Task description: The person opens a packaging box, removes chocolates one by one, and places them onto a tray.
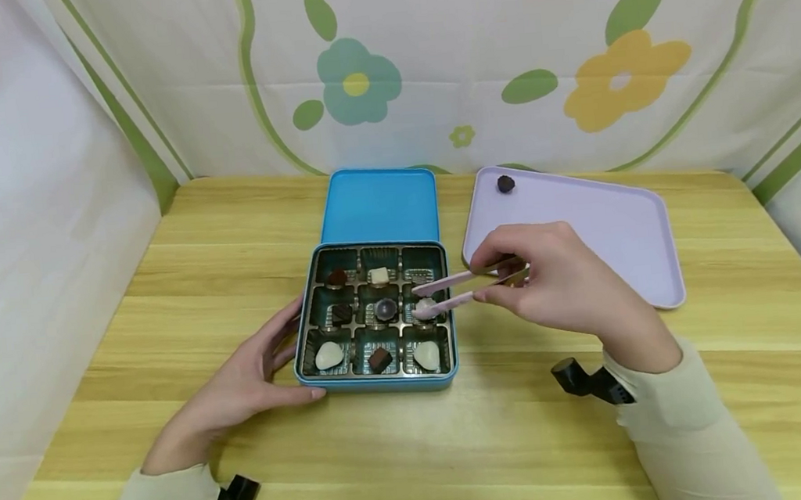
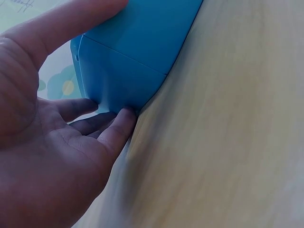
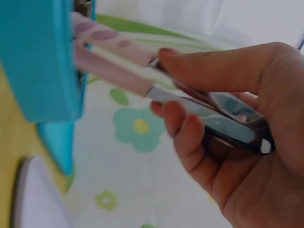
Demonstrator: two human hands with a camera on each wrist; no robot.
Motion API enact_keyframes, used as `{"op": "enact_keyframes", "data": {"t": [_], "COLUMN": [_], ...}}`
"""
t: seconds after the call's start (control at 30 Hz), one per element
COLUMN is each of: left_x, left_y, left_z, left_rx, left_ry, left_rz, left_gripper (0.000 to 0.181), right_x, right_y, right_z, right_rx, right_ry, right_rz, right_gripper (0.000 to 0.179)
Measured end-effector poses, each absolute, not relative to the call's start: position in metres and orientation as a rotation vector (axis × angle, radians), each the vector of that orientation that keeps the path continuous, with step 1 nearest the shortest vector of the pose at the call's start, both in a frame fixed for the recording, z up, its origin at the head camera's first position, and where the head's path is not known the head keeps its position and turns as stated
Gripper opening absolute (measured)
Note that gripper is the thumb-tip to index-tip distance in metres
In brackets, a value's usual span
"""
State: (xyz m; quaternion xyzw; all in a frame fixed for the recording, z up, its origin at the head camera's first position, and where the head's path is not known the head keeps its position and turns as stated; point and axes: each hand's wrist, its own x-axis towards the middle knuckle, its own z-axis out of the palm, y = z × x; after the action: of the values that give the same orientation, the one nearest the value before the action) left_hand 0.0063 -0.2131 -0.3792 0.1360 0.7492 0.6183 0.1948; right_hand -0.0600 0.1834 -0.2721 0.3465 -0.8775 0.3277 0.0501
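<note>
In the head view, a blue square tin point(image 1: 379, 386) holds a divided tray of small chocolates, one in most compartments; the back right compartment point(image 1: 422, 261) shows none. My left hand point(image 1: 241, 376) holds the tin's front left corner, thumb at the front and fingers along the left side. My right hand point(image 1: 554, 281) grips pink-tipped metal tongs point(image 1: 445, 282). Their arms are apart, with the tips inside the middle right compartment, about a whitish chocolate point(image 1: 428, 307). Whether they touch it I cannot tell. A dark sphere point(image 1: 385, 309) lies in the centre compartment.
Behind the tin lies its blue lid point(image 1: 379, 204). A lilac tray point(image 1: 624, 220) is at the back right, with one dark chocolate point(image 1: 505, 184) in its far left corner. A flowered cloth point(image 1: 455, 42) hangs behind the wooden table point(image 1: 501, 446).
</note>
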Motion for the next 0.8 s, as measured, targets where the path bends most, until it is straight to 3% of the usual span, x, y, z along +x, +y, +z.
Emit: {"op": "enact_keyframes", "data": {"t": [0.33,0.8], "left_x": [0.006,0.006], "left_y": [-0.214,-0.214], "left_z": [-0.381,-0.381], "left_rx": [0.369,0.369], "left_ry": [2.108,2.11], "left_rz": [1.72,1.714], "left_gripper": [0.119,0.119], "right_x": [-0.058,-0.071], "right_y": [0.158,0.165], "right_z": [-0.263,-0.274], "right_rx": [1.159,1.148], "right_ry": [-2.819,-2.809], "right_rz": [0.731,0.879], "right_gripper": [0.024,0.019]}}
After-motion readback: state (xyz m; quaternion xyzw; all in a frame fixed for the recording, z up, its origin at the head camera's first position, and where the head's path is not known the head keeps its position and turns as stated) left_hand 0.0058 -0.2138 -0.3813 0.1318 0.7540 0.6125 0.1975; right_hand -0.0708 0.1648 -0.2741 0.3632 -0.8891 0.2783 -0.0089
